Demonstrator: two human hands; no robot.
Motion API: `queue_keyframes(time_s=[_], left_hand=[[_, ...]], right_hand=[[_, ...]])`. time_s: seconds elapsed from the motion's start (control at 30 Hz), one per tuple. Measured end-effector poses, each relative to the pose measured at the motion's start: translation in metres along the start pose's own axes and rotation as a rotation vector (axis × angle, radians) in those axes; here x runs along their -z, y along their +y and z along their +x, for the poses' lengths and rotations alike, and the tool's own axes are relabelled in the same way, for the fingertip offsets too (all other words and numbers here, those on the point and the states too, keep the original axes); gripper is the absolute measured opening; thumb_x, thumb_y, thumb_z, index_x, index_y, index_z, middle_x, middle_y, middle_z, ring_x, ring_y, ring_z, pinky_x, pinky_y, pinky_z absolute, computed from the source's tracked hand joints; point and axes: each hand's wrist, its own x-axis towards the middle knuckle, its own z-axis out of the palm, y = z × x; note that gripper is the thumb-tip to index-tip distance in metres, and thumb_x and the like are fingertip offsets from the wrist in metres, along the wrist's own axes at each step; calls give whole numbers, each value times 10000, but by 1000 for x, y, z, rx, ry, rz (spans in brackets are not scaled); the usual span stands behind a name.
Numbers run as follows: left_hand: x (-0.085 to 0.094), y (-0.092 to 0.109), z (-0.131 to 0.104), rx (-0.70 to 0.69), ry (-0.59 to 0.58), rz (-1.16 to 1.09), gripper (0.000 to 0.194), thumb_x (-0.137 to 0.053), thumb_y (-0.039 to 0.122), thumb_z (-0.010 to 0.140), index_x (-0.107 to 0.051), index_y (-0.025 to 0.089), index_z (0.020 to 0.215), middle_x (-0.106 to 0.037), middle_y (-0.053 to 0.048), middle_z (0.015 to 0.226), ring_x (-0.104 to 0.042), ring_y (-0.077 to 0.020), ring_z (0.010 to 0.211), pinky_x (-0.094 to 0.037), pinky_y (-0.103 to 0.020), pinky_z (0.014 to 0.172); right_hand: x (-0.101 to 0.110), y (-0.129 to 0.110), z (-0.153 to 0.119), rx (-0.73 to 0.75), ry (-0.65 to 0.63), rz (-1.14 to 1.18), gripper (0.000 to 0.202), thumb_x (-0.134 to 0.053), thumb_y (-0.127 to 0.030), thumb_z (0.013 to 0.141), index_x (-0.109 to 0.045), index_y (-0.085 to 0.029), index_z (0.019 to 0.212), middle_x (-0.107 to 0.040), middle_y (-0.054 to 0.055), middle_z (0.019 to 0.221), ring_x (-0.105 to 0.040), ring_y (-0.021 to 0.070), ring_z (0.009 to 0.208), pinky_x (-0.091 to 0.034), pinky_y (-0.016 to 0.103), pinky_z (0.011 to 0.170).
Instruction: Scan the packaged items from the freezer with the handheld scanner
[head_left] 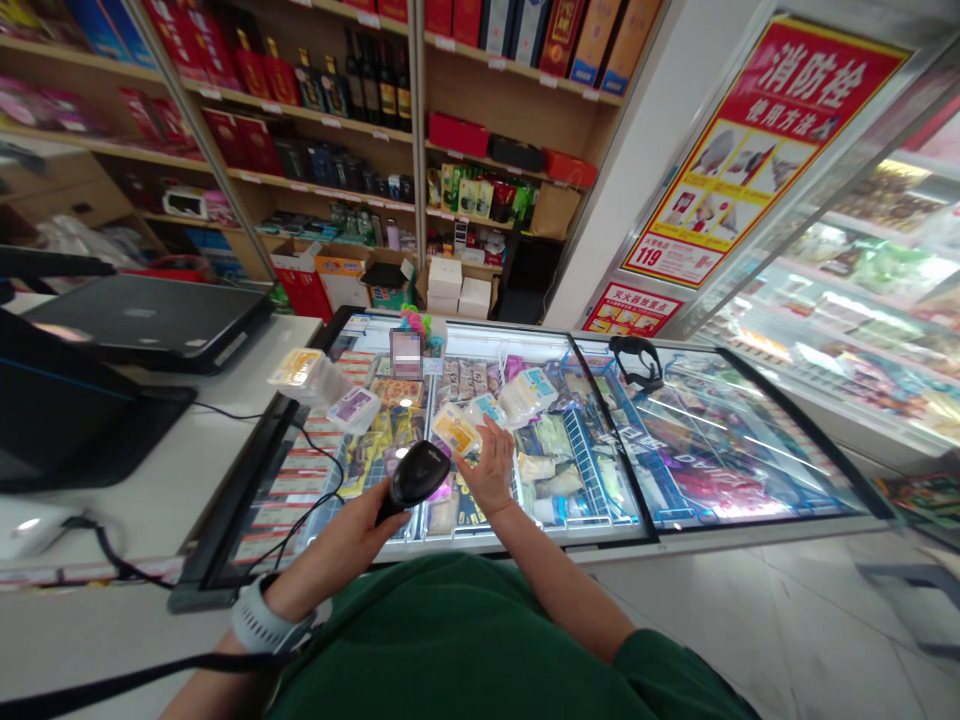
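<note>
My left hand (367, 525) is wrapped around a black handheld barcode scanner (420, 473), whose head points away over the glass lid. A coiled black cable (330, 490) lies beside it on the left. My right hand (491, 465) grips the near edge of a clear plastic pack with a yellow label (455, 428), thumb below and fingers on its right side. Just behind that pack are a blue-labelled pack (486, 410) and a larger clear pack (528, 396). To the left sit a purple-labelled pack (355, 409) and a stack of yellow-labelled packs (304, 375).
Beneath the packs is a glass-topped chest freezer (637, 520) filled with bagged food. A black handle (636, 362) rises from its right lid. The counter (255, 405) at left carries a dark monitor stand (142, 430). Shelves (337, 120) of bottles and boxes stand behind.
</note>
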Motion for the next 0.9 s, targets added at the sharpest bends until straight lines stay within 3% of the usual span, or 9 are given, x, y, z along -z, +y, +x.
queue_keyframes(time_s=[0.4, 0.53, 0.7, 0.77, 0.9], left_hand=[[-3, -6, 5, -8, 3, 11, 455, -472, 426, 834, -542, 144, 1185, -687, -119, 1144, -626, -288, 1071, -456, -379, 930], [-4, -15, 5, -10, 19, 13, 408, -475, 398, 848, -539, 171, 1182, -698, -98, 1105, -637, -279, 1047, -466, -368, 903], [-4, -34, 5, -12, 107, 66, 342, -483, 388, 843, -557, 182, 1106, -705, -84, 1019, -657, -267, 963, -483, -343, 834], [-2, -39, 4, -3, 145, 95, 333, -481, 387, 843, -555, 182, 1095, -704, -91, 1011, -660, -270, 952, -484, -348, 823], [1, -44, 2, 23, 174, 132, 333, -467, 389, 845, -548, 175, 1088, -706, -107, 1003, -666, -282, 945, -492, -361, 814]], right_hand=[[-3, 3, -2, -49, -18, 36, 535, -594, -487, 865, -467, -148, 1259, -540, 180, 1288, -466, 274, 1244, -325, 483, 1079], [-8, 13, -1, -263, -31, 77, 567, -669, -429, 806, -487, -157, 1268, -580, 142, 1171, -528, 261, 1118, -427, 420, 969], [-19, 38, 11, -654, -127, 124, 557, -639, -445, 809, -503, -159, 1268, -646, 9, 760, -611, 197, 708, -453, 291, 693], [-22, 48, 16, -736, -169, 120, 578, -639, -466, 807, -498, -157, 1274, -647, -13, 674, -621, 203, 661, -435, 279, 660], [-28, 56, 24, -786, -195, 62, 590, -640, -482, 811, -496, -148, 1275, -690, 18, 697, -657, 229, 709, -426, 277, 653]])
